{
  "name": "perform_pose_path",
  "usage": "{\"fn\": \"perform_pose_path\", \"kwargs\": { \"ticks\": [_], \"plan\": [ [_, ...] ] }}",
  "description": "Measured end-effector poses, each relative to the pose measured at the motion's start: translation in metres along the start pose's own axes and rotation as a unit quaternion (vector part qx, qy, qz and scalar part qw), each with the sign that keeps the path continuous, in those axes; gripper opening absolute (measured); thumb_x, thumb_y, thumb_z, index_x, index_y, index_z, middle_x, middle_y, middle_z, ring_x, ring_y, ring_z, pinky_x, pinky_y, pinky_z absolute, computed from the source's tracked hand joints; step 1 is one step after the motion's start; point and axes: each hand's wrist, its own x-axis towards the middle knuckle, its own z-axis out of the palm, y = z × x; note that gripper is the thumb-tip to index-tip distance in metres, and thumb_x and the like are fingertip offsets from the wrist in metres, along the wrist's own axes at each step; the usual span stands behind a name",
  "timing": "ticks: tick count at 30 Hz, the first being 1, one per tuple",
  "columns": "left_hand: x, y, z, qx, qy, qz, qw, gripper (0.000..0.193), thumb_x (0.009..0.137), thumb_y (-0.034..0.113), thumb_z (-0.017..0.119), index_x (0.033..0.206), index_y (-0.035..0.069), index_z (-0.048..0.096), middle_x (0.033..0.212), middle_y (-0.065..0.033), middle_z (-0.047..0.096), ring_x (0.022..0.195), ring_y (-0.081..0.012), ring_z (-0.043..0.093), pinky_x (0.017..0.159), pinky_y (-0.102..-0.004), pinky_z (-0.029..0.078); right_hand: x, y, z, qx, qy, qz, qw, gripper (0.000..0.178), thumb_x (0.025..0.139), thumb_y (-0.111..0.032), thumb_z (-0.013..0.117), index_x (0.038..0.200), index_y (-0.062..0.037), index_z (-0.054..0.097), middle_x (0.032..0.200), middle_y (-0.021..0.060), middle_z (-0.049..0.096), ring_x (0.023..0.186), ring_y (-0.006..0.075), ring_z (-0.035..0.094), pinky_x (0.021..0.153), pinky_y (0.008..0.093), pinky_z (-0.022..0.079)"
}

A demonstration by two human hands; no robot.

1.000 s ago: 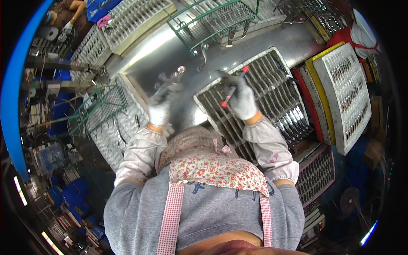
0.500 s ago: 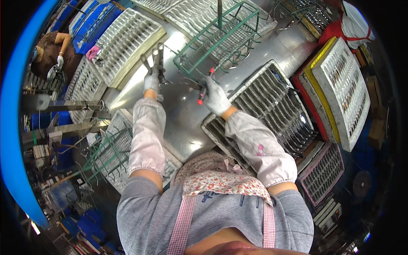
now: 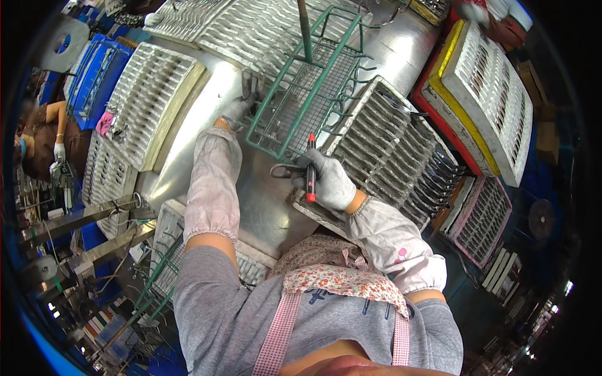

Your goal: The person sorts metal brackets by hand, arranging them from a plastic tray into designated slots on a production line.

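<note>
In the frame's centre, the right hand (image 3: 331, 182) is closed on a black pen-like tool (image 3: 311, 175) with red ends, apparently leaving fingertips free for the grey, loop-ended metal piece (image 3: 280, 167). The left hand (image 3: 238, 111), apart, is beside the green wire basket (image 3: 321, 86), upper centre; its grip cannot be determined.

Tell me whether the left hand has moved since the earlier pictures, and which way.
Yes, forward: a second ago the left hand was beside the left corner of the dark slatted tray; now it is well ahead of that corner.
</note>
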Motion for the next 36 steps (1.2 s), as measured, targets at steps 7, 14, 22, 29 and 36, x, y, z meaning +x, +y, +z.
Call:
{"fn": "perform_pose_path", "kwargs": {
  "ticks": [7,14,22,29,36],
  "plan": [
    [0.047,0.074,0.021,0.049,-0.023,0.017,0.998,0.039,0.090,0.042,0.056,0.093,0.005,0.065,0.065,-0.0030,0.058,0.052,-0.0139,0.050,0.046,-0.0273,0.039,-0.004,-0.010,-0.001,-0.003,-0.008,-0.005,1.000,0.034,0.075,-0.009,0.073,0.103,-0.0002,0.055,0.077,0.0154,0.066,0.067,0.0273,0.066,0.062,0.0359,0.051],
    [0.050,0.001,0.001,0.104,0.075,0.016,0.992,0.053,0.085,0.051,0.062,0.097,0.000,0.066,0.071,-0.0068,0.063,0.060,-0.0159,0.055,0.053,-0.0327,0.045,0.005,0.018,0.007,0.046,-0.004,-0.039,0.998,0.032,0.076,-0.009,0.071,0.101,-0.0013,0.052,0.072,0.0157,0.061,0.066,0.0310,0.064,0.061,0.0377,0.049],
    [-0.099,-0.078,0.073,0.073,0.455,-0.129,0.878,0.055,0.086,0.052,0.058,0.090,-0.003,0.066,0.071,-0.0168,0.066,0.063,-0.0257,0.064,0.057,-0.0403,0.047,-0.032,0.028,0.031,-0.043,0.124,-0.173,0.976,0.026,0.078,-0.004,0.067,0.100,-0.0034,0.054,0.110,0.0176,0.064,0.078,0.0307,0.066,0.070,0.0371,0.052],
    [-0.292,-0.157,0.206,-0.407,0.322,-0.147,0.842,0.047,0.097,0.044,0.044,0.100,0.003,0.067,0.082,-0.0072,0.069,0.057,-0.0163,0.061,0.054,-0.0274,0.046,-0.062,0.037,0.085,-0.060,-0.267,-0.042,0.961,0.034,0.078,0.005,0.051,0.110,-0.0064,0.051,0.089,0.0162,0.068,0.080,0.0279,0.068,0.068,0.0351,0.053],
    [-0.438,-0.110,0.223,-0.139,0.586,-0.133,0.787,0.056,0.094,0.056,0.041,0.078,0.005,0.059,0.056,0.0001,0.044,0.048,-0.0153,0.043,0.044,-0.0318,0.038,-0.074,0.008,0.180,0.025,-0.398,-0.114,0.910,0.030,0.079,0.002,0.049,0.108,-0.0061,0.048,0.083,0.0242,0.062,0.078,0.0421,0.061,0.067,0.0488,0.048]
  ]
}}
